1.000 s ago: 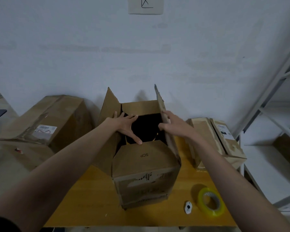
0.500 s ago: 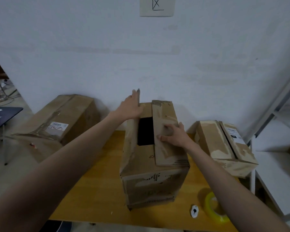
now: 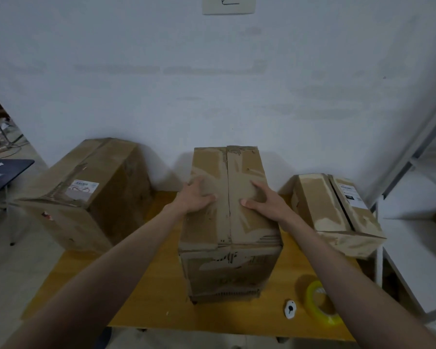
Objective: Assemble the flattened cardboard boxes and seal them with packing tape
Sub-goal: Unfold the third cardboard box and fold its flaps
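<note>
A tall cardboard box (image 3: 230, 222) stands upright at the middle of a wooden table (image 3: 161, 285), its top's long axis running near to far, flaps closed along a centre seam. The left hand (image 3: 195, 197) and right hand (image 3: 264, 201) press flat, fingers relaxed, on either flap. A tape roll (image 3: 319, 302) lies near right.

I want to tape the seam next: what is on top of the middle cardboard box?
Both hands press flat on the middle brown cardboard box: left hand on its left flap, right hand on its right flap. No tape crosses the seam; the closed flaps hide the inside.
</note>
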A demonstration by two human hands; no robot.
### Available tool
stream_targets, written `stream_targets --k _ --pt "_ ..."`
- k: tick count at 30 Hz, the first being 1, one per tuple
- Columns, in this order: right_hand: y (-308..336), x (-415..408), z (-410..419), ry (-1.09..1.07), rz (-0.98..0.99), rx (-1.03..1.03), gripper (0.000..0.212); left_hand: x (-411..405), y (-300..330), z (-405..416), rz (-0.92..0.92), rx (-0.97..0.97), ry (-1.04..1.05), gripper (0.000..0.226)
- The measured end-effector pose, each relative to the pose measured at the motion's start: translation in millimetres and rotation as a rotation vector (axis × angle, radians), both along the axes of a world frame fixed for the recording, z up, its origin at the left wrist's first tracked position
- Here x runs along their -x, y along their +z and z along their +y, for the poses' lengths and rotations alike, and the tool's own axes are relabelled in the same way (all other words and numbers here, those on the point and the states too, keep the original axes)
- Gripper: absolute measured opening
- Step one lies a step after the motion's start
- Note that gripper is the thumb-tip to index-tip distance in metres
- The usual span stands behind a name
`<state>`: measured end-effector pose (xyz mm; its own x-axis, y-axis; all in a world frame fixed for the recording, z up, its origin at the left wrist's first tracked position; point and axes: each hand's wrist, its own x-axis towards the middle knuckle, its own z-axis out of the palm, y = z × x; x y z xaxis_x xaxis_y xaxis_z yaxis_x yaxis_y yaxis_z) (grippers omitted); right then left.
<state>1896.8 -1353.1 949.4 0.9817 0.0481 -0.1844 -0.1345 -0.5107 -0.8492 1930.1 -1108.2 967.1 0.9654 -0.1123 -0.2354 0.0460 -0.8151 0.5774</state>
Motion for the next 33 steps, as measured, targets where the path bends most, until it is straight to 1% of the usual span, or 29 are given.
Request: stream_targets --k 6,11,17,24,26,29,31,33 --pt "-1 3 -9 -0.007 -0.038 -0.032 0.083 -11 -6 -9 -0.033 0.048 0.054 0.080" --pt "9 -13 -23 -0.026 -0.036 -0.044 0.083 -32 8 -27 -0.085 0.036 0.121 0.078" --pt "-5 -36 -25 -0.008 -0.069 0.044 0.078 -43 -1 -35 -0.107 0.028 0.148 0.069" --pt "-20 -53 -22 0.034 -0.140 0.120 0.071 -64 -10 -31 -0.158 0.003 0.179 0.064" --pt "-23 -58 -19 0.052 -0.157 0.152 0.067 -68 -14 -28 -0.190 -0.032 0.162 0.060" --pt "-19 -65 -16 0.040 -0.124 0.231 0.060 -71 -16 -28 -0.193 -0.116 0.057 0.054" --pt "-13 -69 -12 0.016 -0.103 0.336 0.060 -74 -12 -29 -0.178 -0.191 0.001 0.054" --pt "-3 -72 -6 0.008 -0.110 0.463 0.061 -76 -4 -30 -0.206 -0.294 -0.055 0.054"
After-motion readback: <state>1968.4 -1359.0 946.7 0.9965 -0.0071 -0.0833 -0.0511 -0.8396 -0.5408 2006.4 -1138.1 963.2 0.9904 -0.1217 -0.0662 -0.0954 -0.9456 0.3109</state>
